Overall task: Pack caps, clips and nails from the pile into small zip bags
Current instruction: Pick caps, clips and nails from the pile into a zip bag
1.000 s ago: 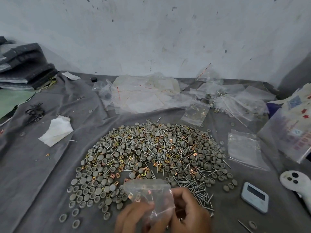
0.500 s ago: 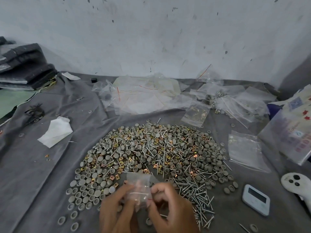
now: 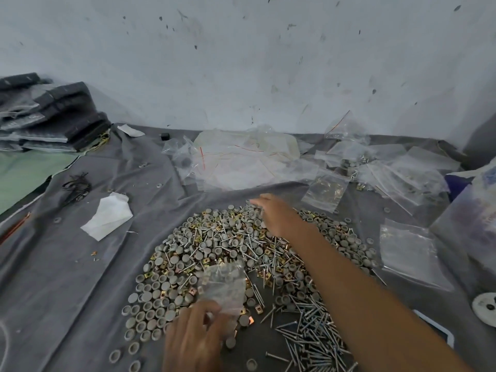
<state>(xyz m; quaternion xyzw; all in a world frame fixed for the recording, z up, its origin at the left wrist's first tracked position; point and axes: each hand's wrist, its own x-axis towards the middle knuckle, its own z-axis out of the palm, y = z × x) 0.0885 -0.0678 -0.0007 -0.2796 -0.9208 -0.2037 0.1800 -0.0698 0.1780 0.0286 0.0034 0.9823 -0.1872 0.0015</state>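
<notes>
Caps, clips and nails are heaped in a pile [image 3: 249, 253] on the grey cloth [image 3: 67, 277], with loose nails [image 3: 311, 334] spread at its 5 o'clock edge. A small zip bag [image 3: 224, 287] is pinched by the left hand [image 3: 196, 336] at the pile's 6 o'clock side. The right hand [image 3: 276, 216] is stretched to the pile's 12 o'clock edge, fingers on the caps; its grip cannot be told.

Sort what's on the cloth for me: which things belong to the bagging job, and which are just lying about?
In the job:
pile of caps, clips and nails
small bag, held by the left hand
right hand, reaching to the pile's far edge
spare bags

Lying about:
white tissue
black cord
dark stack
white device
</notes>
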